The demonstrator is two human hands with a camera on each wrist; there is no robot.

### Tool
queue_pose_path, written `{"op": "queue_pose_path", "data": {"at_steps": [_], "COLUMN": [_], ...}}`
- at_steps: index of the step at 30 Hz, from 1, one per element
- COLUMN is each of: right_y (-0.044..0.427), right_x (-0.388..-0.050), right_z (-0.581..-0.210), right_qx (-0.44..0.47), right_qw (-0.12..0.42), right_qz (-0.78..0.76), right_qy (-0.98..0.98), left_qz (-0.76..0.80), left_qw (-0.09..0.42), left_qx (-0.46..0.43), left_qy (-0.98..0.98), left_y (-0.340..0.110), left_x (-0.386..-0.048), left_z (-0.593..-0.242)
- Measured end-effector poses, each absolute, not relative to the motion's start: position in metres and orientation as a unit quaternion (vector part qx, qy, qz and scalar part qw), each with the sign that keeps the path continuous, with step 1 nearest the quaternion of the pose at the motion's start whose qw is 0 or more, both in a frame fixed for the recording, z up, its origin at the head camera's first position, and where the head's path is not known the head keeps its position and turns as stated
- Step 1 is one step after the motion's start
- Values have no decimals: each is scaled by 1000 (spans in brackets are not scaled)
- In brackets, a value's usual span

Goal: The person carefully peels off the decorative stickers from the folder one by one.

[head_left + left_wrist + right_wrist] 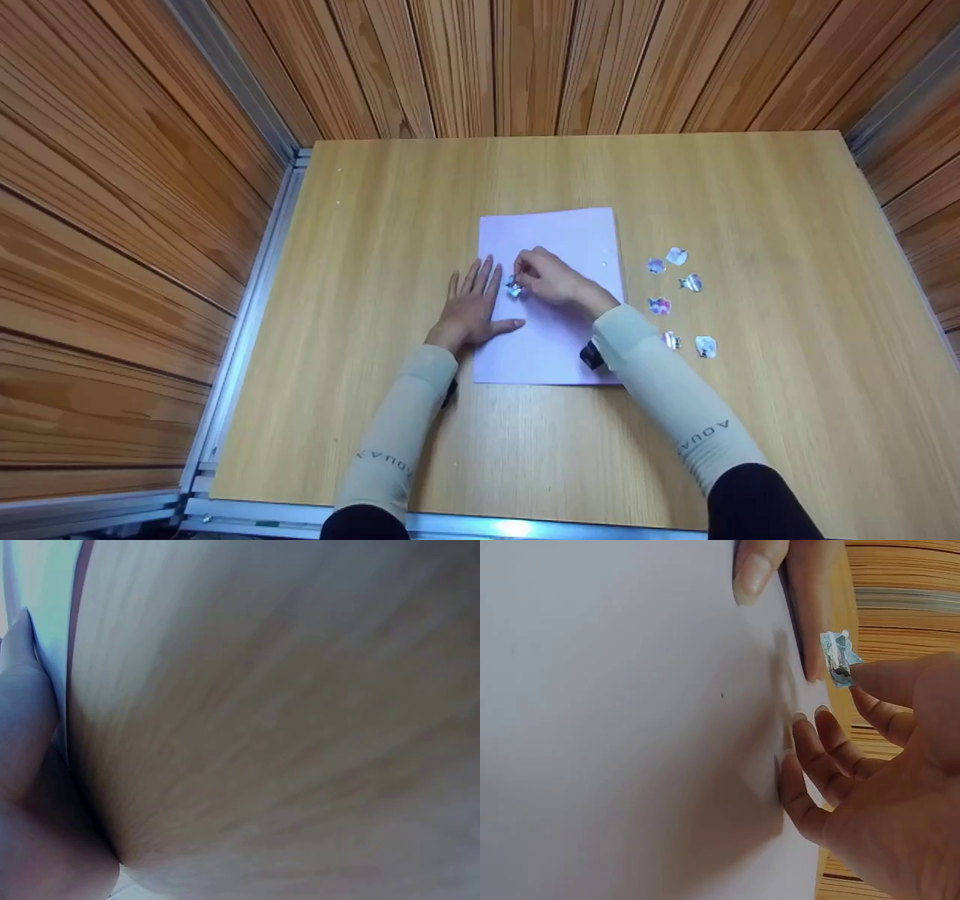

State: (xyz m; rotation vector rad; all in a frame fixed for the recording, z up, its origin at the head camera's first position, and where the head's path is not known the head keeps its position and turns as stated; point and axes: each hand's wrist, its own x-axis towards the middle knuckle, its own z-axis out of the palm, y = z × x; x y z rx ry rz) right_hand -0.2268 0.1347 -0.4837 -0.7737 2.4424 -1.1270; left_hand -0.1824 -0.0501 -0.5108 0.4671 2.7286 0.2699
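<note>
A pale purple sheet or pad (547,360) lies on the table. My left hand (471,311) rests at its left edge, fingers straight and spread, thumb pointing across the pad. Above the pad, my right hand (551,277) pinches a small, shiny blue-green sticker-like cutout (838,658) between thumb and index finger. The other right fingers are loosely bent near the surface. Just right of my left fingertips, the cutout hangs over the pad's left part. In the left wrist view, only part of the left hand (26,735) shows, beside the pad's edge.
Several small patterned cutouts, among them a pink and blue one (659,306) and a pale blue one (706,346), lie right of the pad on the wooden table (787,337). My right sleeve (667,390) passes close to them. Wood-panelled walls (525,67) stand behind and beside the table.
</note>
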Motion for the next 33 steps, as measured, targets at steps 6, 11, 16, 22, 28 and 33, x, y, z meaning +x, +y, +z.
{"op": "queue_pose_path", "data": {"at_steps": [6, 11, 16, 22, 28, 33], "right_y": [145, 156, 165, 173, 183, 191], "right_x": [-243, -235, -226, -214, -202, -191], "right_z": [-527, -521, -515, -508, -504, -505], "right_qx": [-222, -225, -229, -233, -228, -232], "right_qw": [159, 163, 169, 173, 186, 185], "right_qz": [-380, -379, -376, -381, -383, -379], "right_qy": [884, 883, 882, 878, 876, 877], "left_qz": [123, 105, 101, 105, 105, 105], "left_qw": [183, 180, 180, 181, 174, 172], "left_qx": [196, 183, 184, 182, 182, 185], "left_qy": [956, 961, 961, 961, 962, 962], "left_y": [-65, -62, -61, -60, -60, -60], "left_x": [-213, -212, -212, -212, -211, -211], "left_z": [-581, -583, -582, -582, -582, -582]}}
